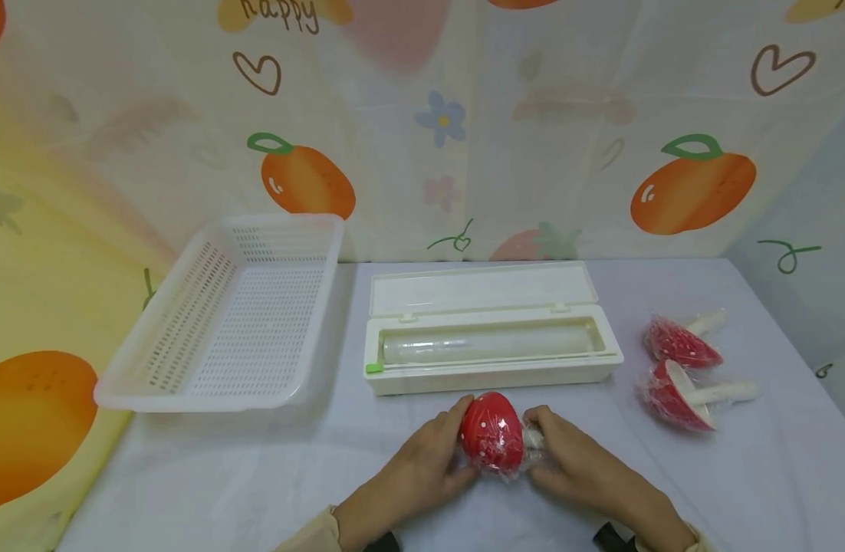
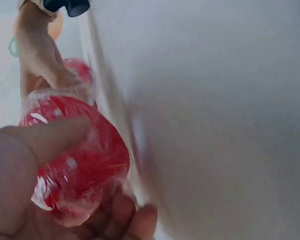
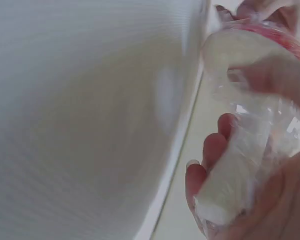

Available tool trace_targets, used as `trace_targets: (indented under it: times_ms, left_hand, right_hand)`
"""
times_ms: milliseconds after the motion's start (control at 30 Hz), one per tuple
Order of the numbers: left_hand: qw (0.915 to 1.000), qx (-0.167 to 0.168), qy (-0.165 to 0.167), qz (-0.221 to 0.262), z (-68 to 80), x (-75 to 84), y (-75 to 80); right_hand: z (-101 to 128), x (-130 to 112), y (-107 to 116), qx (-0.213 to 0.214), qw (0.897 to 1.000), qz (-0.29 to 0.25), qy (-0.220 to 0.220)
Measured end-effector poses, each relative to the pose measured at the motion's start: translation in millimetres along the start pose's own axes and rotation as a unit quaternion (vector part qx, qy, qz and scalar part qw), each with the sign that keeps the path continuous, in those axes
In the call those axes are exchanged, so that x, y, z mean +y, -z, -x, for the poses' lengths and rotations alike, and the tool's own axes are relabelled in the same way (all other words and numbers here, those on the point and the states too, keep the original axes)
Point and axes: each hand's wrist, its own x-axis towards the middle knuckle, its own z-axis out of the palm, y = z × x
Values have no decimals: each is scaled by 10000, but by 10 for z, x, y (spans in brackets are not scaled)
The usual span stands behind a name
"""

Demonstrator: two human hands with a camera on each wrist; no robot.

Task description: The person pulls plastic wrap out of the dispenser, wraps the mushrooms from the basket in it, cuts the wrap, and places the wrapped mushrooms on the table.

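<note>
A toy mushroom [image 1: 493, 431] with a white-dotted red cap and a pale stem [image 3: 237, 172] is covered in clear plastic wrap. My left hand [image 1: 425, 460] grips the cap from the left, and its thumb [image 2: 55, 137] lies across the red surface in the left wrist view. From the other side my right hand [image 1: 577, 464] holds the wrapped stem, fingers curled about it and thumb close under the cap. The mushroom is held in front of an open cling film box [image 1: 491, 379], where a clear roll [image 1: 491, 345] lies.
Two more wrapped red mushrooms lie on the right, one mushroom [image 1: 678, 345] behind the other mushroom [image 1: 685, 402]. A white slotted basket [image 1: 218, 404] stands at the left. The box's raised lid [image 1: 481, 291] leans back toward a patterned curtain [image 1: 484, 176] behind the white table [image 1: 208, 475].
</note>
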Motion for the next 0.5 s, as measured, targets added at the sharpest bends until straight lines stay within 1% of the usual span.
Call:
trace_targets:
  times_ms: [67, 133, 167, 267, 333, 367, 400, 433, 467, 500]
  left_hand:
    - [9979, -249, 135, 579, -19, -6, 16]
    - [9915, -540, 360, 1124, -51, -13, 41]
    - [9859, -692, 481, 1443, -68, -15, 52]
    - [9615, -1085, 690, 2429, -112, -26, 80]
    - [9458, -1274, 750, 2891, -132, -36, 88]
    - [9404, -1328, 749, 3040, -140, -44, 85]
    - [9377, -1359, 767, 3103, -150, -56, 82]
    - [9394, -1360, 763, 3053, -161, -70, 77]
    - [9432, -1327, 740, 2954, -174, -84, 71]
    - [9495, -1270, 719, 2778, -183, -97, 68]
  right_hand:
    - [7, -18, -4, 81, 10000, -13, 53]
    - [12, -37, 3, 109, 9999, 41, 57]
    - [15, -46, 8, 139, 9998, 130, 97]
    - [11, -69, 25, 237, 9989, 381, 127]
    - [4, -67, 26, 353, 9978, 511, 229]
    - [-1, -63, 27, 403, 9971, 582, 277]
    - [-5, -57, 27, 450, 9966, 624, 306]
    - [-9, -45, 25, 517, 9956, 686, 387]
    - [-13, -33, 22, 569, 9949, 706, 441]
    - [-17, -20, 19, 624, 9940, 734, 512]
